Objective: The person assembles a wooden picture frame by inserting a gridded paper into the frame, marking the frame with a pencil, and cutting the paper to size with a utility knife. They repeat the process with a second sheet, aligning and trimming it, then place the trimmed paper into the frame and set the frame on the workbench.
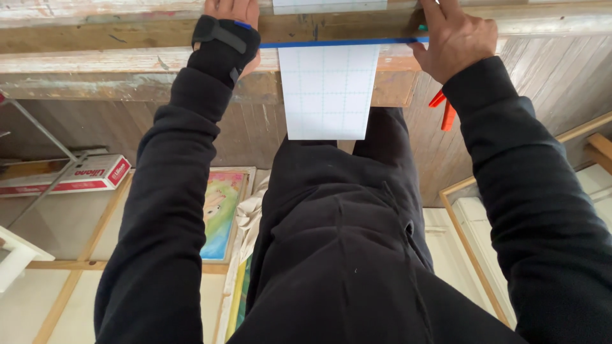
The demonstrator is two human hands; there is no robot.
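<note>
You are leaning over a worn wooden worktop (127, 64), both arms in black sleeves reaching out along its edge. Your left hand (231, 16), strapped at the wrist in a black brace (223, 44), is resting on the wood at one end of a thin blue strip (338, 43); its fingers are running out past the top of the picture, so I cannot tell whether its grip is closing on the strip or only pressing beside it. Your right hand (454, 37) is sitting at the other end of the strip, fingers bent down onto the wood, with the strip's end disappearing under them; whether that grip is pinching the strip or just pinning it flat I cannot tell either. Between your two grips the blue strip is lying straight across a white gridded sheet (326, 89), which is hanging down over the front edge of the worktop, midway between the hands and touching the strip. Just below your right grip, beside the wrist, something orange-red (444, 108) is poking out from behind the sleeve, too hidden to identify. Far below your left grip, a red and white box (70, 175) and a colourful painting (220, 213) are lying on the floor.
</note>
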